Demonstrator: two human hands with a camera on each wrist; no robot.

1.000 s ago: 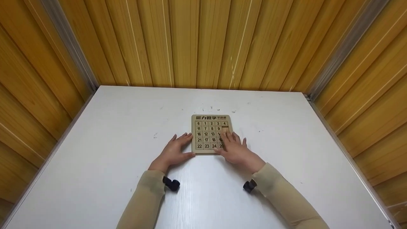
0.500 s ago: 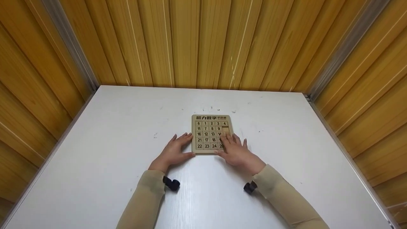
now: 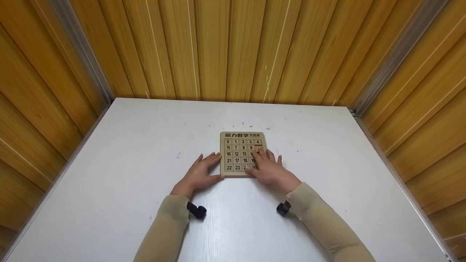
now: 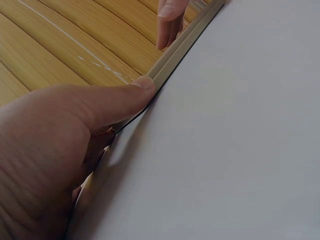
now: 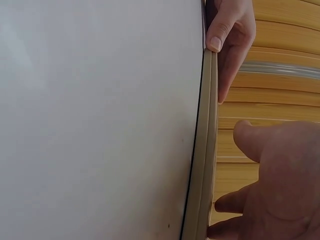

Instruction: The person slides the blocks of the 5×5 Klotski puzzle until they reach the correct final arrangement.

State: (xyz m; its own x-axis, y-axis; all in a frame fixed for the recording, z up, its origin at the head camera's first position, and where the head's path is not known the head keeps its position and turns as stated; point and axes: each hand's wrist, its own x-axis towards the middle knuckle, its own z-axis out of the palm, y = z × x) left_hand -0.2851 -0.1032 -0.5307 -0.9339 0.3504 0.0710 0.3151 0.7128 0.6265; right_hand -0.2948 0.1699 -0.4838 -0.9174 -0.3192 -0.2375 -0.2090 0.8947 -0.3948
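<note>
A wooden number sliding puzzle (image 3: 242, 174) lies flat on the white table, its numbered tiles in rows under a printed heading. My left hand (image 3: 198, 174) rests beside it, with straight fingertips touching the left side and the thumb at the near left corner; in the left wrist view that thumb (image 4: 117, 102) lies against the edge. Over the right-hand columns, my right hand (image 3: 271, 169) has its fingertips on the tiles below the 4 tile (image 3: 257, 142). Those fingers hide the tiles beneath them. The right thumb (image 5: 247, 140) is near the bottom row, raised off the frame.
The white table (image 3: 145, 138) extends around the puzzle, with small dark marks beyond its far edge. Yellow wood-grain panels (image 3: 211, 51) stand behind and on both sides, joined by grey metal corner strips. Each wrist carries a small black camera (image 3: 198, 211).
My right hand's fingertips have moved slightly away from me, up the right column, covering more of the gap below the 4 tile. The left hand holds its place.
</note>
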